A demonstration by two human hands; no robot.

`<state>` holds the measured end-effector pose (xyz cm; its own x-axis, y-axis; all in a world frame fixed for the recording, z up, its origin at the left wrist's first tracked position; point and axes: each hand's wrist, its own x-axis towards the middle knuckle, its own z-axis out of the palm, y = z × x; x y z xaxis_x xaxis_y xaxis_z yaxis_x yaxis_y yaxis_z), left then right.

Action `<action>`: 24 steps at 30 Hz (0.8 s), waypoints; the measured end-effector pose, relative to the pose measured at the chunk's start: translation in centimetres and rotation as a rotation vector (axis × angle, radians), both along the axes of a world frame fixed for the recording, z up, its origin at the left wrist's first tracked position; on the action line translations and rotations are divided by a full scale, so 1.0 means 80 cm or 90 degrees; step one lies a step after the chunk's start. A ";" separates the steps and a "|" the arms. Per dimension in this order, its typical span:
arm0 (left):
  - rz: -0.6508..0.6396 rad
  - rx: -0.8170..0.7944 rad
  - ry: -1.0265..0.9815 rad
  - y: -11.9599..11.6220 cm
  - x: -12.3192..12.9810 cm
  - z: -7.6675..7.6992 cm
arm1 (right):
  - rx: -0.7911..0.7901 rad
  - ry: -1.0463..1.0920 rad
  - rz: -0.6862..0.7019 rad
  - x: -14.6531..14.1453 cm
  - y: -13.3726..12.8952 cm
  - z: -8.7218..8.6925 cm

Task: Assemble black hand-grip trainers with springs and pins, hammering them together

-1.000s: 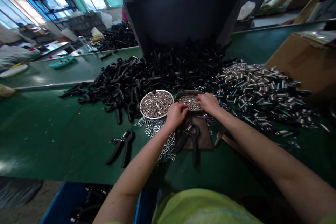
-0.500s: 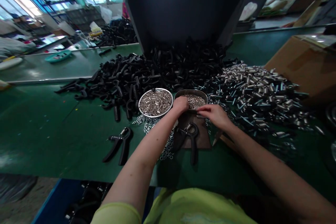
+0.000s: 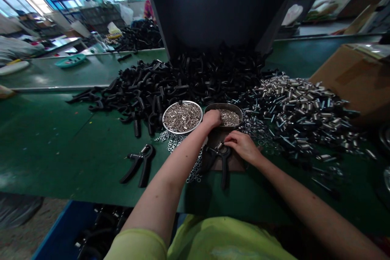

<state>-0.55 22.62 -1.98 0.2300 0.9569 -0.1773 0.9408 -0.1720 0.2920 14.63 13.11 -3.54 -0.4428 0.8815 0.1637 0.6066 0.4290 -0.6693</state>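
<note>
My left hand (image 3: 212, 118) is curled over the left side of an oval tin (image 3: 242, 118) of small metal parts (image 3: 229, 118); its fingertips are hidden. Below the tin, my right hand (image 3: 244, 146) has thumb and fingers pinched at the upper right of a black spring clamp (image 3: 224, 168); anything between them is too small to make out. That clamp lies on a brown plate (image 3: 237, 162), its metal spring showing. A second black spring clamp (image 3: 142, 165) rests farther left. Beside the tin stands a round dish (image 3: 164, 126) filled with metal pins (image 3: 183, 117).
Loose nuts (image 3: 195, 172) are scattered under my left forearm. A heap of black clamp parts (image 3: 143, 85) spills from a large dark bin (image 3: 225, 12). Springs and bolts (image 3: 304, 105) pile up at right by a cardboard box (image 3: 350, 77). A blue crate (image 3: 51, 231) sits below the table edge.
My right hand has moved from the tin's front rim down and toward me to the clamp on the plate. My left hand stays at the tin. The view has shifted slightly.
</note>
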 end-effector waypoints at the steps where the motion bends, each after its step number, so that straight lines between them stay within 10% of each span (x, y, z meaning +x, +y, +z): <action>1: 0.000 -0.001 -0.004 0.000 0.000 0.001 | 0.012 -0.006 0.009 -0.001 0.001 0.000; 15: 0.043 0.063 -0.139 -0.002 -0.005 -0.006 | 0.053 -0.165 0.040 -0.009 0.004 -0.003; 24: 0.096 0.098 -0.451 -0.070 -0.043 0.008 | -0.009 -0.230 0.070 -0.021 0.022 0.017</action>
<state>-3.95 17.02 -1.34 0.1032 0.9892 0.1038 0.5520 -0.1438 0.8214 12.92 14.87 -2.22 -0.5617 0.8268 -0.0317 0.7557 0.4970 -0.4266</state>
